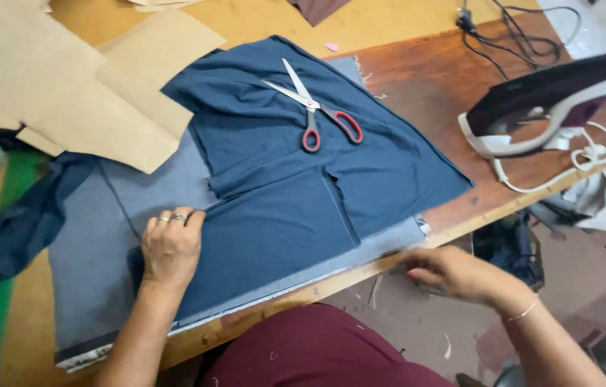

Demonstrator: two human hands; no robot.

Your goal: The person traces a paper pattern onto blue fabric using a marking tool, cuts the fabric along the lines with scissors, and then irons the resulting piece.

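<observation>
Lying flat across the table (418,86), the soft, limp blue cloth (281,208) looked best gripped at an edge, the left hand (171,247) pressing it flat, fingers together, the right hand (446,272) pinching its near edge, scissors (315,107) resting farther off.

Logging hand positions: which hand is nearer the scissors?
Left. The left hand presses the blue fabric below-left of the scissors; the right hand is at the table edge, farther away.
</observation>
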